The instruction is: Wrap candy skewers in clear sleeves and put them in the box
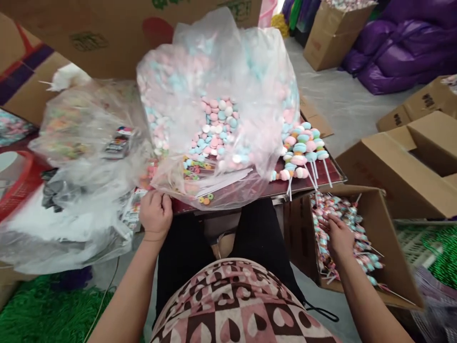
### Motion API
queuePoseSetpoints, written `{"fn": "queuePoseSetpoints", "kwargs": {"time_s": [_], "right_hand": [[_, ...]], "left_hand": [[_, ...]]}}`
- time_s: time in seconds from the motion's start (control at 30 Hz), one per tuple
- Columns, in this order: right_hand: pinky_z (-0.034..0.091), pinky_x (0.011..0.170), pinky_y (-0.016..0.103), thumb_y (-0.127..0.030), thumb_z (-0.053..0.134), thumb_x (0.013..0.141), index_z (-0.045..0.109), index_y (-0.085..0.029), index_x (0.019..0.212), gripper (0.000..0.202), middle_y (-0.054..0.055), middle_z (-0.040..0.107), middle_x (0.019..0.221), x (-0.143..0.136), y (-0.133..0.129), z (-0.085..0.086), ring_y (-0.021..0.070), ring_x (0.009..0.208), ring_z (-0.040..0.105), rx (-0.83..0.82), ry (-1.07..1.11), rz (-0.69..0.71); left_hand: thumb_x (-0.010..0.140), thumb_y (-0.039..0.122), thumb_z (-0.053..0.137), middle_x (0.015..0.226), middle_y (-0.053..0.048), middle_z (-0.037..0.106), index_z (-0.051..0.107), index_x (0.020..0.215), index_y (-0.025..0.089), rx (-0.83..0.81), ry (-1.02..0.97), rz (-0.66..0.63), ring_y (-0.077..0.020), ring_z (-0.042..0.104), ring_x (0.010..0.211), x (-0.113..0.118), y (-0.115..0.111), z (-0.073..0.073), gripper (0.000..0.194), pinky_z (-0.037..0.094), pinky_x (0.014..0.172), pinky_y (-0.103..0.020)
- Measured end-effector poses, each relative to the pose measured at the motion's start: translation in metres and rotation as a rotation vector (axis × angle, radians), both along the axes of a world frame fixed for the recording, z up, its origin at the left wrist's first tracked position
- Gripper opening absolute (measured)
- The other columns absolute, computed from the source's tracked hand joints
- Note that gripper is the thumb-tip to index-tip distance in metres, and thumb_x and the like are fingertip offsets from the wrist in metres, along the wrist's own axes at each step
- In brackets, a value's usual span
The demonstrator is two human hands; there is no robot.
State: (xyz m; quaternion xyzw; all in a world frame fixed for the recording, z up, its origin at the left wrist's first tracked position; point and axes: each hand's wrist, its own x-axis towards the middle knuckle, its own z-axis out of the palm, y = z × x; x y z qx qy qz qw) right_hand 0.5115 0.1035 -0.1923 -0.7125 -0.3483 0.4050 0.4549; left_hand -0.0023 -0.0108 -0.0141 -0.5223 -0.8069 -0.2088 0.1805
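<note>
Candy bag (264, 105) on the table (332, 175), carton (117, 47) behind it. Candy sticks (299, 147) at the table's right end, stems past the front edge. Open box (378, 214) lower, farther right; boxed candies (333, 202) inside, right hand (341, 237) among them. Left hand (156, 213) at front edge (just left of the bag). Second bag (82, 109) left, basket (32, 178) beyond.

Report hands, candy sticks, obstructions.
Left hand curled at table edge. Right hand in box, at candy sticks. More sticks on table corner. No obstruction visible.
</note>
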Motion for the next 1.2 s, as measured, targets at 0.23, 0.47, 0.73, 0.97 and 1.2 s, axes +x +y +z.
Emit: {"fn": "queuePoseSetpoints", "kwargs": {"time_s": [0.23,0.47,0.73,0.97,1.2], "right_hand": [[0.058,0.074,0.036,-0.040,0.071,0.068,0.068,-0.021,0.097,0.035,0.005,0.072,0.089,-0.062,-0.011,0.057,0.0168,0.072,0.070,0.042,0.222,0.140],[0.043,0.049,0.026,-0.053,0.066,0.076,0.064,-0.017,0.073,0.035,-0.005,0.050,0.042,-0.117,-0.042,0.095,0.0137,0.044,0.055,0.006,0.039,0.372],[0.048,0.070,0.030,-0.055,0.062,0.080,0.065,-0.019,0.081,0.037,-0.003,0.059,0.056,-0.137,-0.058,0.102,0.0143,0.059,0.058,0.035,0.037,0.540],[0.049,0.070,0.031,-0.056,0.051,0.083,0.068,-0.016,0.099,0.047,0.003,0.067,0.067,-0.145,-0.063,0.095,0.0184,0.066,0.062,0.041,-0.235,0.717],[0.049,0.060,0.031,-0.050,0.039,0.086,0.069,-0.016,0.100,0.047,0.005,0.068,0.068,-0.157,-0.066,0.084,0.0191,0.058,0.063,0.136,-0.504,0.846]], "left_hand": [[0.091,0.032,0.045,0.101,-0.013,0.065,0.063,0.085,0.018,0.026,-0.090,-0.044,-0.0245,0.056,0.099,0.006,-0.005,0.001,0.024,0.040,0.093,-0.039],[0.095,0.042,0.039,0.093,-0.010,0.064,0.054,0.072,0.019,0.190,-0.231,-0.037,-0.0209,0.055,0.096,0.002,-0.006,-0.003,0.036,0.039,0.093,-0.037],[0.098,0.039,0.033,0.092,-0.010,0.066,0.062,0.103,0.018,0.266,-0.235,0.002,-0.0213,0.059,0.092,0.004,-0.009,-0.005,0.037,0.043,0.089,-0.037],[0.092,0.024,0.041,0.109,-0.013,0.066,0.063,0.113,0.016,0.206,-0.116,-0.089,-0.0235,0.057,0.108,0.008,-0.010,-0.006,0.032,0.040,0.101,-0.040],[0.089,0.016,0.042,0.100,-0.012,0.069,0.069,0.103,0.016,0.171,-0.050,-0.150,-0.0231,0.059,0.099,0.010,-0.013,-0.010,0.031,0.044,0.095,-0.038]]}}
